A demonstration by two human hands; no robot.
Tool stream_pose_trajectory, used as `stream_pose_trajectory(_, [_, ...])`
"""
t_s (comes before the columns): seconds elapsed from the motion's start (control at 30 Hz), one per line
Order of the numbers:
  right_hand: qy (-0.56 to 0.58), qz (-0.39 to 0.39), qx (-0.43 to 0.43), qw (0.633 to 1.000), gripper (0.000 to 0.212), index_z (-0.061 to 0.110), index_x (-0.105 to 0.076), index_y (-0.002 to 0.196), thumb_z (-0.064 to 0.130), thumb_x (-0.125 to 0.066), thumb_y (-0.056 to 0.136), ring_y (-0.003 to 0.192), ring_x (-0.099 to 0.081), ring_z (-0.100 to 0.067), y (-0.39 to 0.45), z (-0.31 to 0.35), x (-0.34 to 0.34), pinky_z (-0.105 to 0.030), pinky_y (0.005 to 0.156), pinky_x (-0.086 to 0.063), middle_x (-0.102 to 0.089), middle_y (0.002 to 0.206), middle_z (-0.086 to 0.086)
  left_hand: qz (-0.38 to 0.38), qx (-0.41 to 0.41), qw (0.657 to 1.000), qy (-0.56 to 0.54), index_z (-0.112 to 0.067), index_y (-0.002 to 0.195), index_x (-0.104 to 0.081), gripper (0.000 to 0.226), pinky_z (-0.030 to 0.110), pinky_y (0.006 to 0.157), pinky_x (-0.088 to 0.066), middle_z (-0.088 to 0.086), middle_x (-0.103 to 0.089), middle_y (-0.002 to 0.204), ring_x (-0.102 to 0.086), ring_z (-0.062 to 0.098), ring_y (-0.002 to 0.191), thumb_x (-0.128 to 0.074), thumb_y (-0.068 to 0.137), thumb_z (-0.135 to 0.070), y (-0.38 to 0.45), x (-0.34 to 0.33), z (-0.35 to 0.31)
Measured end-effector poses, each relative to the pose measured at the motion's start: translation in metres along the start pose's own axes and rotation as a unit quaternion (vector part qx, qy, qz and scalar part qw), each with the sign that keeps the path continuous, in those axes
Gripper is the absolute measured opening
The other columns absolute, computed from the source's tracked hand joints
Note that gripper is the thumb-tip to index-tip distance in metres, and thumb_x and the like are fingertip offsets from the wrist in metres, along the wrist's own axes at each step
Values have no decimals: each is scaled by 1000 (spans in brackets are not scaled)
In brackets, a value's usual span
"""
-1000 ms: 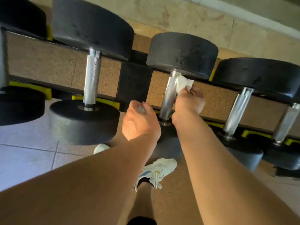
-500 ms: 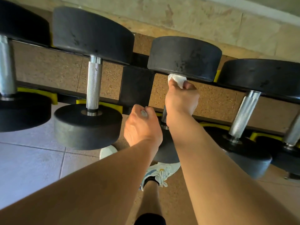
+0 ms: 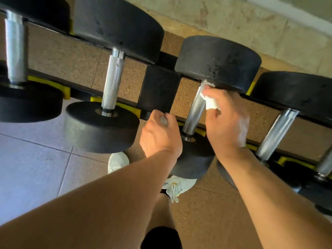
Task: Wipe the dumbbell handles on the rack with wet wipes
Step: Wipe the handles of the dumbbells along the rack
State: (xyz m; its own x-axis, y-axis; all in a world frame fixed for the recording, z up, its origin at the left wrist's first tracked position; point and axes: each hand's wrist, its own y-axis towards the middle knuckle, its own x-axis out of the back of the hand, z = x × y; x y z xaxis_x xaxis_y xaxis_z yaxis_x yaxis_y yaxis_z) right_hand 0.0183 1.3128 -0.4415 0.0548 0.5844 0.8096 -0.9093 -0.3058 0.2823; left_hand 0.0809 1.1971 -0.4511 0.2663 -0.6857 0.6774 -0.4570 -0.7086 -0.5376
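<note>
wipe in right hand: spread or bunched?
Bunched. The wipe is a crumpled wad pinched in the right hand, pressed against the handle.

Right hand (image 3: 226, 119) with white wipe (image 3: 211, 102) has slid nearer along the handle (image 3: 195, 110), exposing its far end.

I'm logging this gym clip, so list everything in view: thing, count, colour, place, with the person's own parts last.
dumbbells: five at least partly in view, black ends with silver handles, lying in a row across the rack
handle being wiped: one, silver, third dumbbell from the left
wet wipe: one, white, pressed to that handle near its far end
rack: one, black with yellow cradles, under the dumbbells
floor: pale tiles at left, brown speckled matting under the rack
wall: beige, top right
shoes: two, white, below the rack
right hand: holds the wipe
left hand: fingers curled, beside the handle; what they hold, if anything, is unclear
</note>
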Motion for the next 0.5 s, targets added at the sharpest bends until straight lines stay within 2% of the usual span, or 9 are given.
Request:
stream_pose_trajectory(0.07, [-28,74,101,992,31,3,-73,109,-5,-52,88,116,-64,-24,13,-13,-4,-34,101,-51,-71,117,-11,-1,1,1000,-10,-27,81,-52,22,31,67,-38,-10,-53,67,-48,4,63,-44,98,-38,0,0,0])
stream_pose_trajectory(0.17, [-113,233,214,942,38,1,-69,119,-7,-58,84,137,-47,-30,15,-24,-10,-49,114,-38,-62,134,-15,-3,0,1000,-15,-27,83,-53,21,31,68,-39,-10,-54,69,-52,11,67,-44,98,-38,-1,1,1])
stream_pose_trajectory(0.23, [-131,317,260,903,44,2,-60,132,-3,-52,89,146,-34,-28,7,-30,-2,-46,120,-27,-52,146,-14,-6,-2,1000,-20,-27,85,-54,20,32,69,-40,-10,-54,70,-54,14,71,-44,98,-39,-1,0,1])
stream_pose_trajectory(0.27, [-127,344,276,888,47,4,-57,135,-3,-51,89,145,-35,-27,4,-32,4,-45,120,-28,-51,147,-13,-9,-2,1000,-24,-27,85,-54,20,32,69,-41,-10,-55,71,-55,15,72,-44,98,-39,-2,0,2])
stream_pose_trajectory(0.37, [-64,360,297,882,44,10,-59,127,-3,-64,86,133,-52,-31,4,-31,17,-47,104,-49,-59,137,-15,-21,7,999,-36,-27,84,-54,20,32,67,-37,-9,-54,71,-53,14,70,-45,97,-39,-3,0,2])
stream_pose_trajectory(0.43, [-18,294,331,896,28,6,-65,118,1,-63,91,128,-57,-30,13,-26,16,-44,102,-51,-64,130,-16,-29,7,998,-49,-27,82,-53,20,33,66,-41,-9,-54,71,-52,10,69,-45,97,-39,-4,-1,3])
stream_pose_trajectory(0.5, [-30,227,338,913,19,5,-70,113,4,-62,95,130,-54,-27,27,-28,7,-42,107,-47,-65,130,-15,-34,6,997,-66,-28,81,-52,20,38,69,-49,-8,-55,71,-55,9,70,-45,97,-39,-4,-1,4])
